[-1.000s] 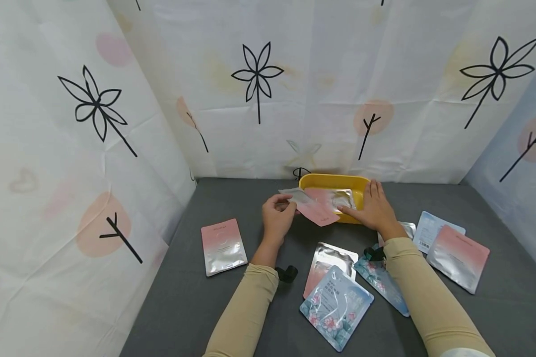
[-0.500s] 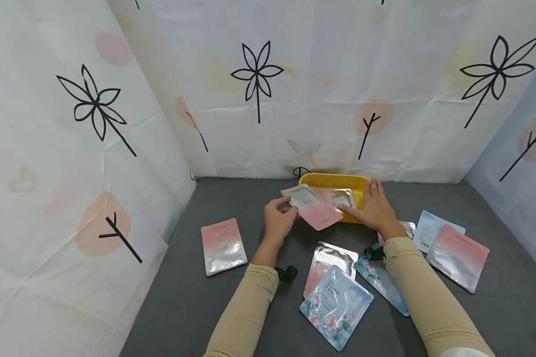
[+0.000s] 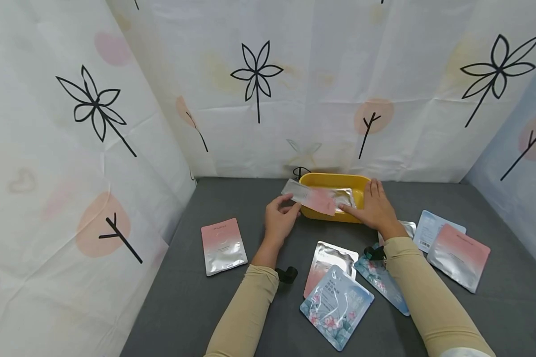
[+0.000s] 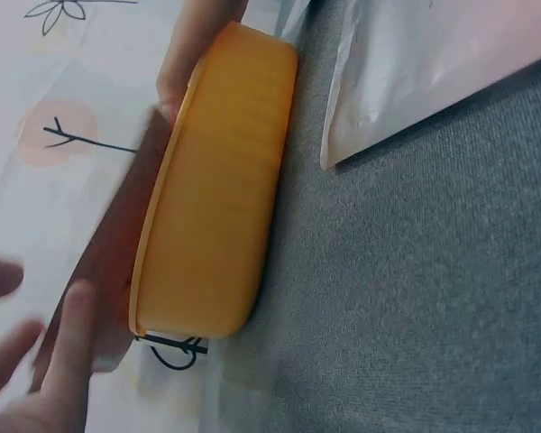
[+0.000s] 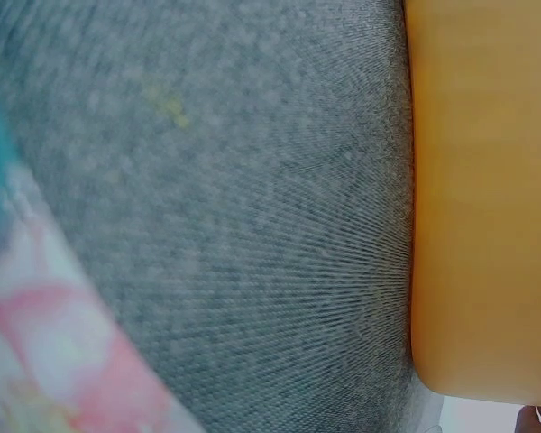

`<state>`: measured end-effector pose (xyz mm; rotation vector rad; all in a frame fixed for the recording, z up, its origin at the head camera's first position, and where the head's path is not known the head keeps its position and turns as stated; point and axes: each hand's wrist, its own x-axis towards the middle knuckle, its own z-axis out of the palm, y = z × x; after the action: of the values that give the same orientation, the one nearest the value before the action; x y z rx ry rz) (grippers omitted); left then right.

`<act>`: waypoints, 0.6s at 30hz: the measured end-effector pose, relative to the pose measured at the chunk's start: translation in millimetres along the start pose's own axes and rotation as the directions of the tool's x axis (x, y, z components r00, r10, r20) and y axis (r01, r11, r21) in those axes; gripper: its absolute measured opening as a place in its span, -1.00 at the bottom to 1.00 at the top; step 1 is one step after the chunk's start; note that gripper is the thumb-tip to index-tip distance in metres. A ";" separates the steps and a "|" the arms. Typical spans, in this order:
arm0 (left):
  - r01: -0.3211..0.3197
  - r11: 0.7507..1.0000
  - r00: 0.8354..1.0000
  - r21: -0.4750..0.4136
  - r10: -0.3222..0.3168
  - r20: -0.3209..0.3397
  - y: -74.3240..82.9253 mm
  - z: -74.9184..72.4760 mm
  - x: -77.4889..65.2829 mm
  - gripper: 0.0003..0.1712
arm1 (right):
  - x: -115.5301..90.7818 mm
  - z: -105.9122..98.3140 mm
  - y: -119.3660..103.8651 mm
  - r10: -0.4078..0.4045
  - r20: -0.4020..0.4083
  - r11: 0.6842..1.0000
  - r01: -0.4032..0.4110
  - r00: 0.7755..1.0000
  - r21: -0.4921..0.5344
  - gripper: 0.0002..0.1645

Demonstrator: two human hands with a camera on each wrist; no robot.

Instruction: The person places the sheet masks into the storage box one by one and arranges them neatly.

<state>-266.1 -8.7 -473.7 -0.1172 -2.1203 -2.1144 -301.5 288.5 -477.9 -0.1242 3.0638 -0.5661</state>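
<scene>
A pink-and-silver sheet mask packet (image 3: 314,199) slants over the front left rim of a yellow plastic bin (image 3: 330,179). My left hand (image 3: 280,218) is at the bin's left end, fingers parted at the packet's edge; in the left wrist view a finger (image 4: 70,338) overlaps the packet (image 4: 117,262). Inside the bin lies another packet (image 3: 345,197), silvery and partly covered. My right hand (image 3: 375,210) rests on the bin's right end with straight fingers, its thumb reaching over the front rim. The right wrist view mostly shows the bin's side (image 5: 487,198).
On the grey table (image 3: 178,307), a pink-silver packet (image 3: 224,247) lies at left. A blue floral packet (image 3: 337,307) overlaps a silver-pink one (image 3: 326,255) in front. More packets lie around the right forearm, including a pink one (image 3: 458,258). Patterned cloth (image 3: 312,99) hangs behind.
The packet at my left hand first tilted toward me, then swung forward onto the bin, its lower end now over the front rim. The right hand and bin have stayed put.
</scene>
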 end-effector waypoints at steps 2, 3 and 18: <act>0.003 0.999 0.997 0.049 -0.006 0.072 -0.2 0.8 -0.6 -0.62 | 0.7 -0.2 0.5 0.001 0.001 1.000 -0.001 1.000 0.000 0.58; 0.002 0.998 0.995 0.070 -0.009 0.103 -0.6 1.5 -0.8 -0.63 | 0.9 -0.1 0.5 0.001 0.000 1.000 -0.001 1.000 0.000 0.58; -0.034 0.983 0.970 0.181 -0.011 0.244 -3.7 -12.1 -5.2 -0.73 | 0.0 1.0 -1.1 0.005 -0.002 1.000 -0.005 1.000 0.000 0.57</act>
<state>-261.0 -20.6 -478.2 -0.3865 -2.4335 -1.9732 -301.3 287.1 -478.4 -0.1165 3.0657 -0.5663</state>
